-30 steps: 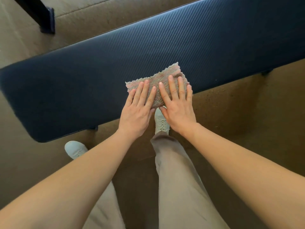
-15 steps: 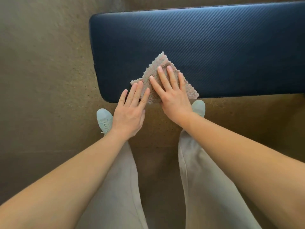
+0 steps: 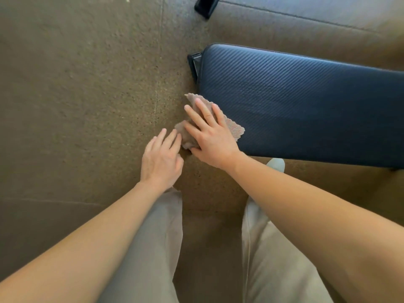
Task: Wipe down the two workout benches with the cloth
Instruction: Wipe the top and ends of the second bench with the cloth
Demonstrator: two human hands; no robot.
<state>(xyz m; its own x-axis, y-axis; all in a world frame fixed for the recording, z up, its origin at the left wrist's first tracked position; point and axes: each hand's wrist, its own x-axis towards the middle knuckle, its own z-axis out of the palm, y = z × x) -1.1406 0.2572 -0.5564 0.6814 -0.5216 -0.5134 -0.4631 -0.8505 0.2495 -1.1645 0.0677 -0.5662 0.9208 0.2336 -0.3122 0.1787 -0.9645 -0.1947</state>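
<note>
A dark blue padded bench (image 3: 306, 101) with a ribbed cover runs from the centre to the right edge. A beige terry cloth (image 3: 234, 127) lies over its near left corner and hangs past the end. My right hand (image 3: 209, 132) presses flat on the cloth with straight, spread fingers. My left hand (image 3: 161, 158) hovers over the floor just left of the bench end, fingers straight, their tips touching the cloth's hanging edge.
Brown speckled rubber flooring (image 3: 87, 95) fills the left side. A black bench foot (image 3: 197, 64) shows under the bench's left end, and another black metal foot (image 3: 205, 6) sits at the top. My beige trouser legs and a pale shoe (image 3: 276, 165) are below.
The cloth and both hands have slid left along the bench to its end. My left hand has come off the pad and now sits past the edge; the view shifted left too.
</note>
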